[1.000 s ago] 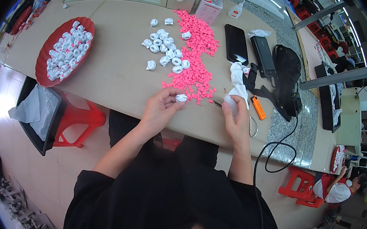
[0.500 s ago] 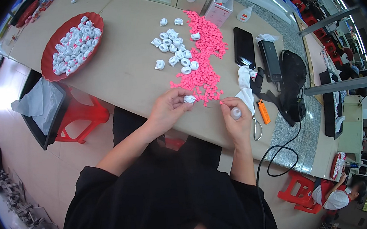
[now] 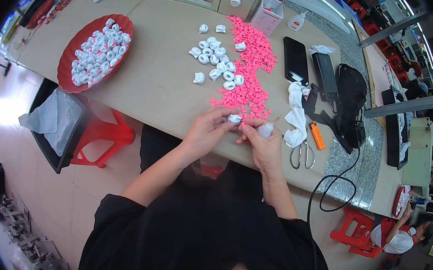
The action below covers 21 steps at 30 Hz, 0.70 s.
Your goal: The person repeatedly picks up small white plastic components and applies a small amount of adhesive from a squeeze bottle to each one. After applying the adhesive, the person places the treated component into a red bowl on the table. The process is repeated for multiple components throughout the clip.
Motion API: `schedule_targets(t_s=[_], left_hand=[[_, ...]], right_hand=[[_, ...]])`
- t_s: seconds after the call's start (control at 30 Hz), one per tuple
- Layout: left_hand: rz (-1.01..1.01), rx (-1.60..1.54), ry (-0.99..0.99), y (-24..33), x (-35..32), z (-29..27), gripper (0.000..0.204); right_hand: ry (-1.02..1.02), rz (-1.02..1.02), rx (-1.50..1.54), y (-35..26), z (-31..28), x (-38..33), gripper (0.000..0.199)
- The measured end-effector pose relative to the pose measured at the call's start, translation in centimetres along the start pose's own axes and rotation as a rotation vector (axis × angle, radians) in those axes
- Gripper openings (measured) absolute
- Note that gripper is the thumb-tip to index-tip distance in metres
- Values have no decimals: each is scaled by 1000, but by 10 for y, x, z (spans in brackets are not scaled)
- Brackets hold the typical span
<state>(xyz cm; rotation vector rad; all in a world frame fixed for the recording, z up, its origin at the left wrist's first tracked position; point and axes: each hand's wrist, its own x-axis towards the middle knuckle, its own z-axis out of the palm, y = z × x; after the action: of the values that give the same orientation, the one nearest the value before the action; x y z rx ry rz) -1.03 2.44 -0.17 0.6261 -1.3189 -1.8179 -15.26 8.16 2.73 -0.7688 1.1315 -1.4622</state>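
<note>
My left hand (image 3: 204, 132) pinches a small white moulded piece (image 3: 234, 118) with dark markings between thumb and fingers. Close against it, my right hand (image 3: 266, 148) holds a tiny pink piece (image 3: 242, 125) at the thumb and fingertip, touching or nearly touching the white one. A small translucent bottle (image 3: 265, 130) with a thin nozzle is also tucked in the right hand. Just beyond both hands spreads a long heap of pink pieces (image 3: 252, 52). Several similar white pieces (image 3: 213, 51) lie in a loose group left of the heap.
A red fluted bowl (image 3: 65, 79) full of white pieces stands at the far left. On the right lie a phone (image 3: 295, 59), a dark power bank (image 3: 325, 76), a black bag (image 3: 352, 92), an orange lighter (image 3: 317, 135), scissors (image 3: 303, 156) and crumpled tissue (image 3: 296, 126). A cable trails over the edge.
My right hand has moved left with the pink piece and bottle, up to the white piece in my left hand. The whole view has shifted slightly, and more of the scissors shows.
</note>
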Motion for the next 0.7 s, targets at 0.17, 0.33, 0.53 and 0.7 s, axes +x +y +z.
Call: schedule_targets(t_s=[0.17,0.33,0.53,0.7], left_hand=[[-25,103,-5,1,-2,0,25],[-37,188,-59,3,-2,-4,24],[-70,146,-79,6,-3,-3,23],[-115,13,-25,7,-2,-2,22]], right_hand=[[-20,13,-128,3,-4,3,12],[-34,89,-182,1,-12,7,15],[36,64,-281,2,-8,3,16],[124,-9,-338,8,2,1,15]])
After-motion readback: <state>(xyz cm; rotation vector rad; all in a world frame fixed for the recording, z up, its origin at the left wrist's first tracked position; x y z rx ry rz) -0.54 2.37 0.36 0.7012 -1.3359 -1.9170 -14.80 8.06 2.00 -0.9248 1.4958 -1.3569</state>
